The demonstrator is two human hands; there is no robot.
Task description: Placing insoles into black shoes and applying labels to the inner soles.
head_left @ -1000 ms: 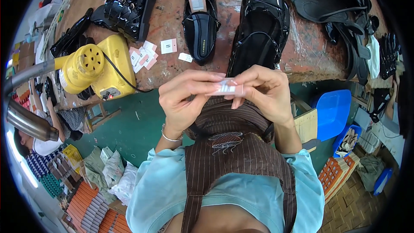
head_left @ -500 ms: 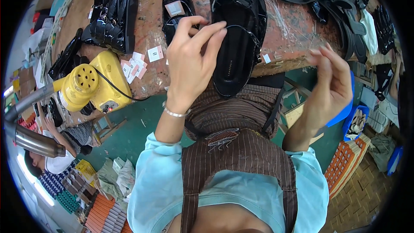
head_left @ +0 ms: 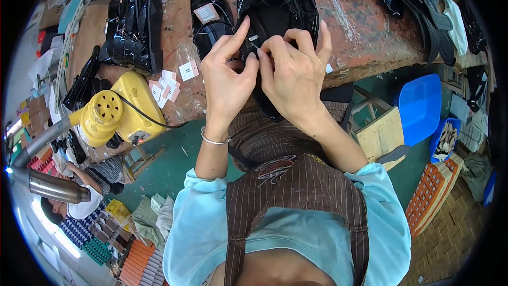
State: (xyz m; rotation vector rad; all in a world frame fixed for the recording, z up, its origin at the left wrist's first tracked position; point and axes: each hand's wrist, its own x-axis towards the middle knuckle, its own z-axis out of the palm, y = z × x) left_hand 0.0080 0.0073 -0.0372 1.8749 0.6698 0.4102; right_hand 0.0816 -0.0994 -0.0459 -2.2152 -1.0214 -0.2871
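glossy black patent sandal [head_left: 275, 5] lies on the reddish worn counter [head_left: 370, 37], under both hands. half a second ago the right hand [head_left: 296, 74] was off to the side; now it meets the left hand [head_left: 227, 82], both pinching a small white tag [head_left: 254, 38] at the strap. a yellow heat gun [head_left: 114, 114] sits left of them.

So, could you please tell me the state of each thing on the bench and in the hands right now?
Left hand: pinching at the shoe's strap.
Right hand: pinching the same spot.
Black glossy shoe: upright, overhanging the bench edge.
Small black shoe: lying flat, tag inside.
Yellow heat gun: resting, cord attached.
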